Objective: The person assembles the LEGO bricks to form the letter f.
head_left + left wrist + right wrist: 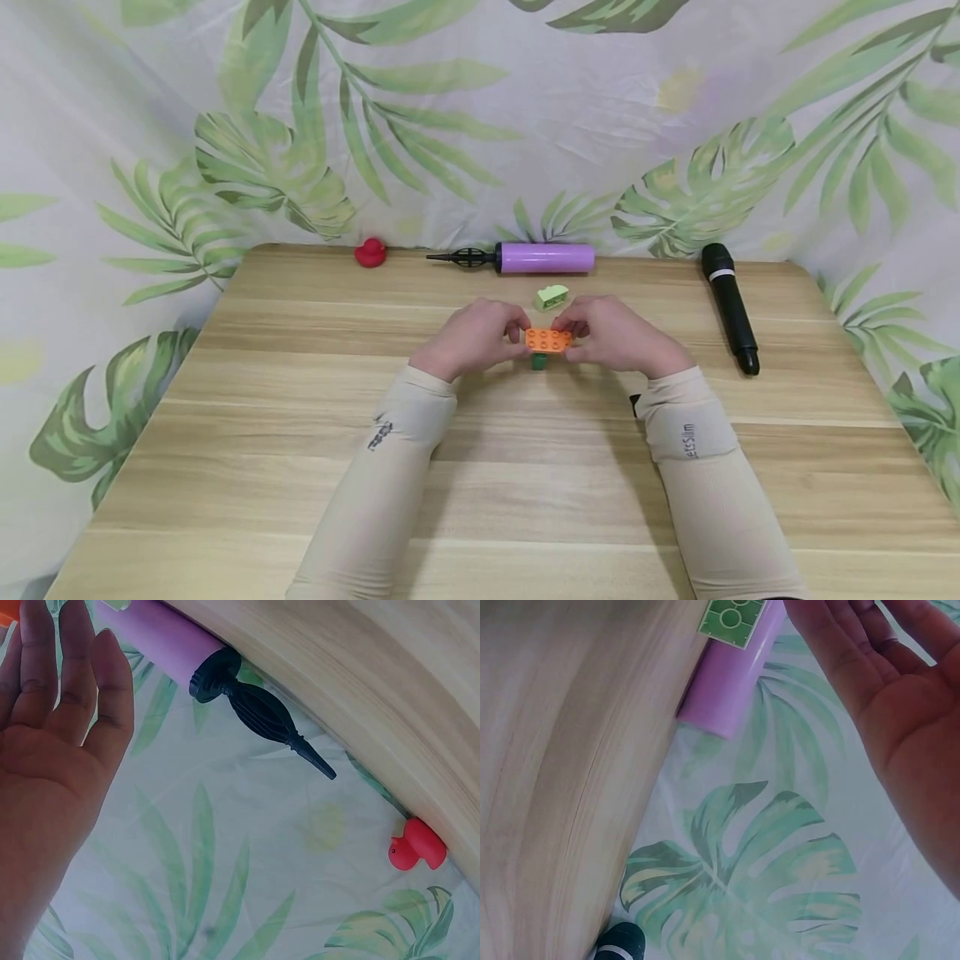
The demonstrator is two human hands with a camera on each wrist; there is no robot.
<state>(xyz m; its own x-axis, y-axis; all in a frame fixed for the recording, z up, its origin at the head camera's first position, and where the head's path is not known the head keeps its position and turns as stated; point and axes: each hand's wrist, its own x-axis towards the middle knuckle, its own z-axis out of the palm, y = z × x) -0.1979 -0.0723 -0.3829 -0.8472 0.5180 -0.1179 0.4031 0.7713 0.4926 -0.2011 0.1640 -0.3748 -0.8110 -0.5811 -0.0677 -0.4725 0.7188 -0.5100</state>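
Between both hands, over the middle of the table, is an orange toy brick [547, 340] with studs on top. My left hand [483, 337] pinches its left end, and my right hand [615, 335] pinches the right end. A dark green brick [539, 362] shows just under the orange one; whether they are joined I cannot tell. Slightly beyond the hands lies a light green brick [552, 297], its hollow underside visible in the right wrist view [733, 621]. Only a corner of the orange brick [9, 611] enters the left wrist view.
Along the table's back edge are a red rubber duck [371, 252] and a purple hand pump [546, 258] with a black nozzle. A black microphone [731, 308] lies at the right. Some small black thing [634, 405] is mostly hidden by the right sleeve.
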